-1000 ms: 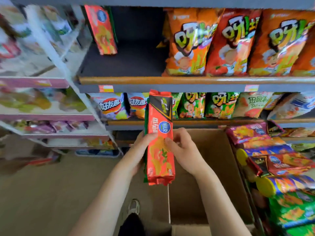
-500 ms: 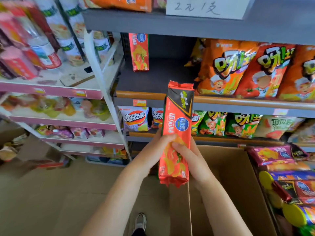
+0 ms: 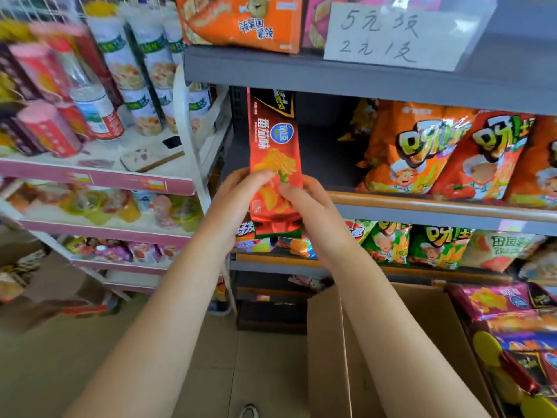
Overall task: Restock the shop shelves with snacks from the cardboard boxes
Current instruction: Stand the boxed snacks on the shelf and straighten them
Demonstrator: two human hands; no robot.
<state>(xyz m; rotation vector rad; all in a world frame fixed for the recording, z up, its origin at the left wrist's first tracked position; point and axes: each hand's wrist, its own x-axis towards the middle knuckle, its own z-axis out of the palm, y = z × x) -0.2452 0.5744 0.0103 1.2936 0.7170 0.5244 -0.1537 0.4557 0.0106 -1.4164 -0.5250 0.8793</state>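
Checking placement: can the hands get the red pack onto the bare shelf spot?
Probably yes: both hands hold the pack upright before the bare shelf left of the orange bags; nothing blocks it.

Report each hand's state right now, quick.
Left hand: closed, pinching the red chip packet low on its left side.
Right hand: closed, pinching the same packet low on its right side.

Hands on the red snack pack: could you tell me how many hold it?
2. The left hand pinches the red snack pack at its lower left; the right hand at its lower right.
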